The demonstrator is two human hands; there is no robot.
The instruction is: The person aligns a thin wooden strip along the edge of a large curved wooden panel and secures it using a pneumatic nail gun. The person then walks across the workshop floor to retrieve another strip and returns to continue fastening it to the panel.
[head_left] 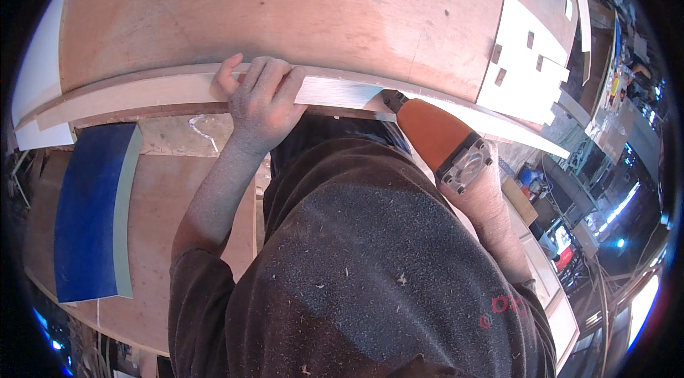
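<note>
Red lettering (pixel 506 304) is showing on the lower right of the dark, dust-speckled shirt (pixel 370 250), and it is the only writing standing out clearly. A wide brown board (pixel 285 7), marked with scuffs and small dark spots, is filling the upper view, and a long pale strip (pixel 142 93) is running along its near edge, in front of the person's waist. The left hand (pixel 263 104) is closing around this strip, its fingers curling over the top edge. The right hand (pixel 491 177) is holding an orange power tool (pixel 434 128), whose body is hiding most of the fingers, so how tightly they are wrapping I cannot tell; the tool's dark nose (pixel 392 99) is meeting the strip to the right of the left hand. A white sheet (pixel 527 89) with small cutouts is lying on the board's right side. At lower left, a curved blue panel (pixel 89 214) with a pale green edge is resting on a brown panel (pixel 192 200). Beyond, on the right, a dim, cluttered workshop (pixel 605 178) is stretching away, bright spots glowing through it.
</note>
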